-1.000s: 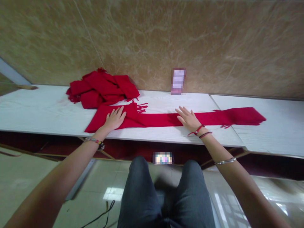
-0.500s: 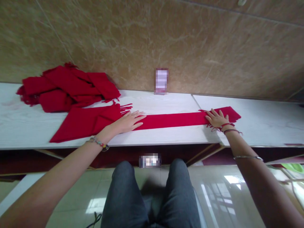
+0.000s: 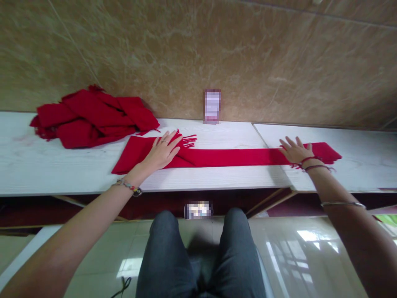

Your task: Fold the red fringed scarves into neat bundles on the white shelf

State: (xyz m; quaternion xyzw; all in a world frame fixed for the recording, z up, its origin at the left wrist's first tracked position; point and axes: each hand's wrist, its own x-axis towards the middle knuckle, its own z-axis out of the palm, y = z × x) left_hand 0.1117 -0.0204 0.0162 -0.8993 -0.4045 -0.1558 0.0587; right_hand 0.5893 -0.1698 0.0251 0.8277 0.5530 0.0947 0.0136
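Head view: two knees are at the near side of the white table. Just past its front edge, a long red scarf lies across the top. The left hand is on its wide, wrinkly end, with fingers apart and not gripping. The right hand is also open, on the narrow part by the far-right end. Both palms look flat on the cloth.

To do this smoothing well, I think light, flat hands are best. One can keep the cloth still while the other rubs wrinkles outward. The lump by the left hand needs care, since a hard push could bunch it up. The fringe should stay straight and not get tucked under.

Farther back on the left is a red pile, close to the wall. A small blurry thing stands by the wall too.

Half a second ago, the scarf was more to the left. Its left corner stuck out farther. Now the right end reaches farther right, and the left hand is on the wide end, not past the fringe.
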